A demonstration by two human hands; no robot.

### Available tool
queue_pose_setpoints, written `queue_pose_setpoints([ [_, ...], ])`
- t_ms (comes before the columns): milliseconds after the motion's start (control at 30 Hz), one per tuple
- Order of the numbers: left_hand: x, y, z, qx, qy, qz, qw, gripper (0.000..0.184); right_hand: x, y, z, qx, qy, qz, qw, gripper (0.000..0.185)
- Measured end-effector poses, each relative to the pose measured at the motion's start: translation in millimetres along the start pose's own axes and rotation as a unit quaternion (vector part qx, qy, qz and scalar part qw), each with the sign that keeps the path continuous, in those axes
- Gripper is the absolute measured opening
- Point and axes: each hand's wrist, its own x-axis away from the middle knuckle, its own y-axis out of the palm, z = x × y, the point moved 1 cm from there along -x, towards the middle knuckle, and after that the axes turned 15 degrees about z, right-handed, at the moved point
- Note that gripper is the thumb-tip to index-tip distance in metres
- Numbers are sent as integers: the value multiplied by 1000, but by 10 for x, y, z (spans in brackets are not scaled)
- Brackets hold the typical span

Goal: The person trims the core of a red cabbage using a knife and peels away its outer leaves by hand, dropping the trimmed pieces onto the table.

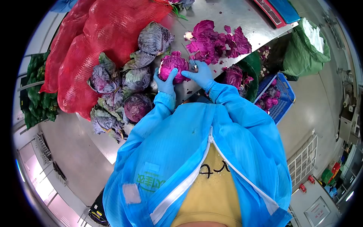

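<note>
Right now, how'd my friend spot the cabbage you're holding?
Find the big red mesh sack, then look right to the blue-gloved left hand and right hand. The cabbage between them is round and bright magenta; the cabbages by the sack are duller, and magenta leaves beyond lie loose.

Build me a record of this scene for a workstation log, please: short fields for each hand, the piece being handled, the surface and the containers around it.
left hand: bare of tools, blue-gloved, against the trimmed cabbage
right hand: blue-gloved, holding a knife, a finger at the cabbage's other side
piece: round, bright purple
surface: metal table
loose leaves: purple pile beyond the right hand
other cabbages: duller, leafy heads on the left
containers: red mesh sack at left; blue basket at right, holding purple pieces
</note>
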Motion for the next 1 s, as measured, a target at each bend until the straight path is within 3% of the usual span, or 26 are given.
queue_pose_setpoints([
  [100,113,39,126,-34,-31,20,999,92,-2,160,236,-63,50,-21,997,87],
  [167,95,31,155,-40,-43,23,998,92,-42,211,375,-69,-36,-5,997,66],
  [200,82,34,161,-46,-54,24,997,92,-19,188,341,-68,-36,-5,997,66],
  [267,56,26,157,-53,-52,18,997,92,61,118,158,-2,-89,36,995,40],
  [367,22,-28,145,-67,-55,12,996,93,125,148,97,24,-143,99,984,27],
  [500,9,-118,142,-59,-75,-15,995,92,84,214,184,12,-140,139,980,21],
  [567,-19,-183,104,-45,-75,-30,996,89,-72,157,274,-76,6,178,981,16],
  [600,-43,-216,81,-33,-73,-48,996,87,-208,122,396,-42,-38,197,979,13],
  [633,-71,-254,58,-33,-72,-48,996,87,-321,116,526,-119,54,163,978,17],
  [733,-167,-360,-37,-3,-86,-70,994,85,-443,-45,422,-145,130,136,971,34],
  [767,-202,-396,-71,-2,-86,-84,993,86,-414,1,403,-143,130,136,972,34],
  [833,-176,-413,-54,-1,-88,-99,991,88,-345,121,265,-119,-21,124,985,45],
  [867,-134,-418,-9,-25,-80,-115,990,90,-273,176,197,-159,29,50,986,50],
  [900,-88,-428,48,-49,-73,-130,988,92,-239,149,122,-159,29,49,986,50],
  [967,-35,-492,131,-60,-113,-145,981,97,-144,163,8,-192,240,-167,937,51],
  [1000,-21,-495,170,-69,-152,-161,973,102,-96,169,-37,-206,217,-147,943,45],
])
